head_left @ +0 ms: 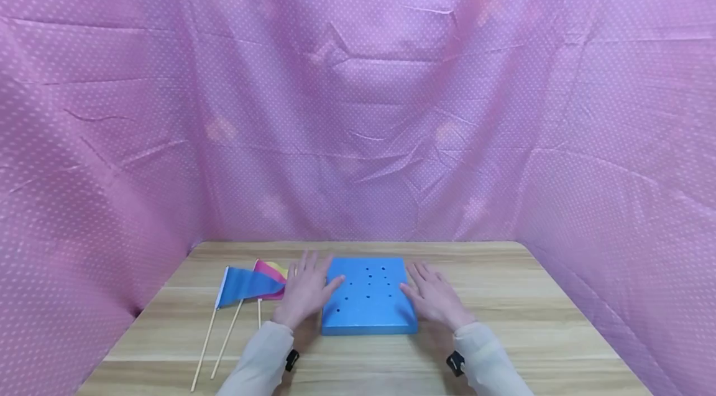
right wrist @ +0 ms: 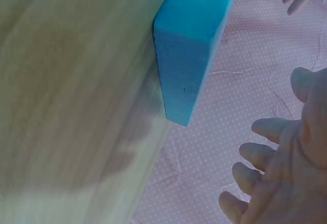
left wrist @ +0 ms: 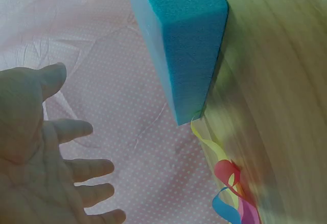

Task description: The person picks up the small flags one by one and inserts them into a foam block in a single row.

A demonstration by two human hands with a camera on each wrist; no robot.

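A blue foam block [head_left: 363, 315] with several small holes in its top lies flat on the wooden table. My left hand [head_left: 306, 290] hovers over the block's left edge with fingers spread and nothing held. On the other side, my right hand [head_left: 436, 296] is held the same way, its thumb overlapping the block's right edge. Both wrist views show a gap between the block's side and the palms, the left palm [left wrist: 36, 147] and the right palm [right wrist: 291, 163]. Left of the left hand lie a blue flag [head_left: 248, 284] and a pink flag [head_left: 268, 271] on thin sticks.
A bit of yellow flag [head_left: 278, 268] shows behind the pink one. The flag sticks [head_left: 204, 349] point toward the table's front edge. Pink dotted cloth [head_left: 358, 104] hangs around the back and sides of the table [head_left: 537, 334].
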